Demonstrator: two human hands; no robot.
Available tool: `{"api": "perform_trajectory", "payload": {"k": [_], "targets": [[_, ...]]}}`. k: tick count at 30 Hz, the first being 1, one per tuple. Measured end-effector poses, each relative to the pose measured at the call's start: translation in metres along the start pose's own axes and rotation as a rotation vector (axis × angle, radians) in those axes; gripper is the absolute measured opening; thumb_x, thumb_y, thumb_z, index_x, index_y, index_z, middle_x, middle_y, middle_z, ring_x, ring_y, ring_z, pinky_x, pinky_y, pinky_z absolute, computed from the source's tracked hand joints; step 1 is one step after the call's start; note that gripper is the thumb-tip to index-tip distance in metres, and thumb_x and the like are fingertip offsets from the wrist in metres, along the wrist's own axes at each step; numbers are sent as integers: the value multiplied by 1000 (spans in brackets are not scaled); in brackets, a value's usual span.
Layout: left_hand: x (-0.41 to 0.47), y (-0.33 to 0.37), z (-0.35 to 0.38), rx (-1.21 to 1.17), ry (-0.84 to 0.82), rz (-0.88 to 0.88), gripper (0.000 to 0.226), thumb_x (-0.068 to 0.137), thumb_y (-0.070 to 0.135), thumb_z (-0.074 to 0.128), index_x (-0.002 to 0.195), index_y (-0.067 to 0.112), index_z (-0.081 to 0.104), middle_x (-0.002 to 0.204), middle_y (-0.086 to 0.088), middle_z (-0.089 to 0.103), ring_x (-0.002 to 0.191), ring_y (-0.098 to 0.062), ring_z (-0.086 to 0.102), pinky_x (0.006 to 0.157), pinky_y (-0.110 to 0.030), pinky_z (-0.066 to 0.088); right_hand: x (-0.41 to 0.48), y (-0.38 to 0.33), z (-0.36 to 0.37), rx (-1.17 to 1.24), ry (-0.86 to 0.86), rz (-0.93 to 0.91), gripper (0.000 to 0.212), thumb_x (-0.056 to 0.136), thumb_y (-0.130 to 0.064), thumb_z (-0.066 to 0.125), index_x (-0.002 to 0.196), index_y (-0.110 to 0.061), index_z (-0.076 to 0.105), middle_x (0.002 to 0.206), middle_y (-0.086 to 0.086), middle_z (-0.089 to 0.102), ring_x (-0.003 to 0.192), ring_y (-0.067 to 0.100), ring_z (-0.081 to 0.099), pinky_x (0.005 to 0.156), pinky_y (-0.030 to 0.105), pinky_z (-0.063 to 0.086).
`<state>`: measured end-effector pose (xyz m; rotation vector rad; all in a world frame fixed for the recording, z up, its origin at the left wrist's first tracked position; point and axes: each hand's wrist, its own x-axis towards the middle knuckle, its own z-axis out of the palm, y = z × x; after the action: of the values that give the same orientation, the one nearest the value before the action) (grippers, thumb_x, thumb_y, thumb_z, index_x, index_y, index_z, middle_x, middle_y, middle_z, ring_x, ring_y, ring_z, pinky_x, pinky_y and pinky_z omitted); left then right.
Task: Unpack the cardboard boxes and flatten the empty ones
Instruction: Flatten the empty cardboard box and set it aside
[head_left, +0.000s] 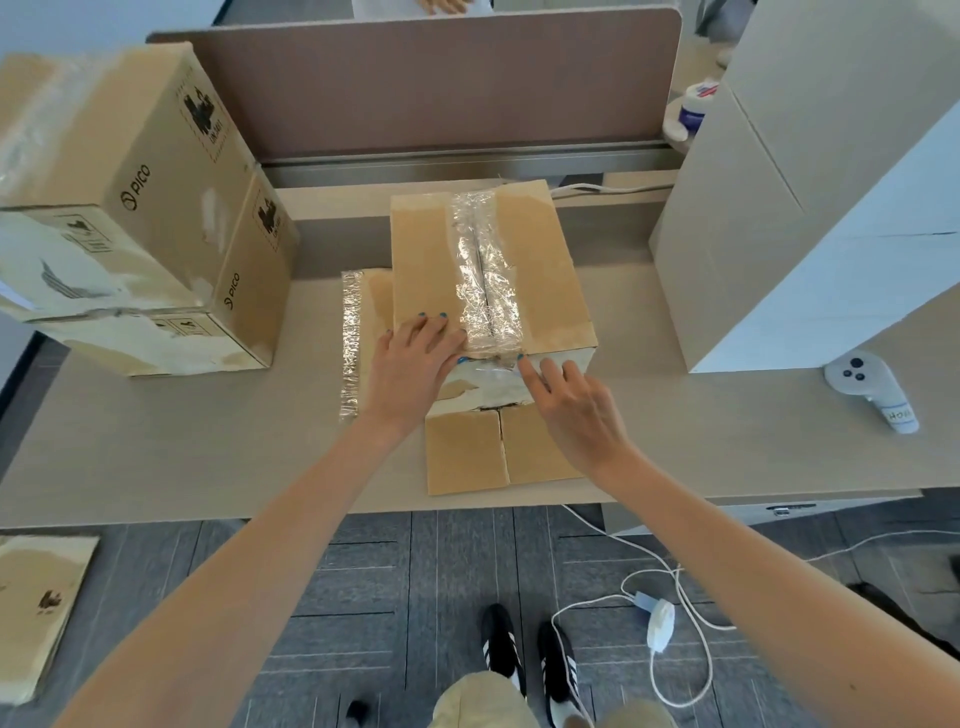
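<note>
Taped cardboard box (431, 260) sits mid-desk (182, 431), directly in front of the person. It is not yet opened. A clear tape strip (485, 270) covers the top seam. Its long axis runs near-to-far, and its near end wraps over the top edge onto the torn, whitish near face.

Left hand (410, 358) lies flat on the box top just left of the tape, fingers straight, pressing down and grasping nothing. Right hand (576, 410) reaches from the near right. Its fingers are extended and the fingertips (521, 362) touch the tape's near end at the box edge. No pinch is visible, so it reads as released; the thumb is hidden.

Key relation: the tape end is right at the right fingertips, and the strip leads away from that hand toward the far side. Judgement: the right hand is the one to lift the end and peel it, while the left steadies the box.

Flat cardboard flaps (462, 452) lie on the desk against the near face. I cannot tell if they belong to this box. Another taped flap (358, 338) sticks out on the left.

Two stacked PICO boxes (156, 208) stand far left and a tall white box (805, 208) stands right. A white controller (867, 387) lies near the right desk edge. A flattened box (41, 597) is on the floor at left.
</note>
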<state>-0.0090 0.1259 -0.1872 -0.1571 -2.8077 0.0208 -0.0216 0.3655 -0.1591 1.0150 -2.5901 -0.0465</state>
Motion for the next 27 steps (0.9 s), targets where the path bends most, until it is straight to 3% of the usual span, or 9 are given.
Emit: {"api": "perform_trajectory", "payload": {"k": [8, 12, 15, 19, 24, 27], "targets": [[0, -2, 0, -28, 27, -2, 36, 102, 37, 35, 123, 25, 61, 129, -4, 62, 119, -32, 56, 94, -55, 47, -8, 9, 1, 79, 62, 41, 54, 65, 8, 72, 117, -5, 65, 88, 7, 63, 64, 19, 56, 44, 26, 42], [1, 2, -7, -91, -100, -48, 40, 98, 42, 36, 128, 24, 57, 139, -5, 52, 130, -33, 43, 109, -67, 27, -11, 8, -1, 164, 69, 75, 47, 74, -1, 72, 119, -9, 64, 89, 6, 61, 66, 18, 54, 47, 26, 40], [6, 11, -12, -131, -154, -95, 49, 92, 57, 40, 124, 22, 55, 140, -5, 44, 134, -30, 34, 114, -64, 18, -10, 8, -3, 172, 86, 82, 45, 73, 0, 70, 116, -9, 65, 85, 5, 59, 66, 18, 53, 49, 25, 35], [12, 24, -8, -113, -177, -162, 64, 83, 69, 38, 119, 18, 53, 138, -8, 41, 131, -29, 36, 113, -61, 19, -9, 5, -2, 140, 94, 94, 49, 69, 6, 68, 115, -10, 66, 85, 6, 59, 66, 20, 52, 48, 26, 36], [8, 21, 2, -24, -118, -145, 59, 88, 67, 32, 115, 19, 53, 133, -8, 45, 124, -30, 41, 108, -61, 27, -7, 1, 2, 131, 107, 122, 50, 68, 9, 67, 114, -9, 66, 86, 7, 60, 64, 21, 53, 45, 26, 32], [6, 20, 8, -1, -79, -137, 54, 90, 64, 38, 114, 19, 55, 131, -9, 47, 122, -30, 43, 109, -60, 28, -10, 4, 4, 116, 103, 118, 53, 65, 10, 67, 115, -8, 67, 88, 9, 62, 64, 22, 55, 44, 25, 32]]}}
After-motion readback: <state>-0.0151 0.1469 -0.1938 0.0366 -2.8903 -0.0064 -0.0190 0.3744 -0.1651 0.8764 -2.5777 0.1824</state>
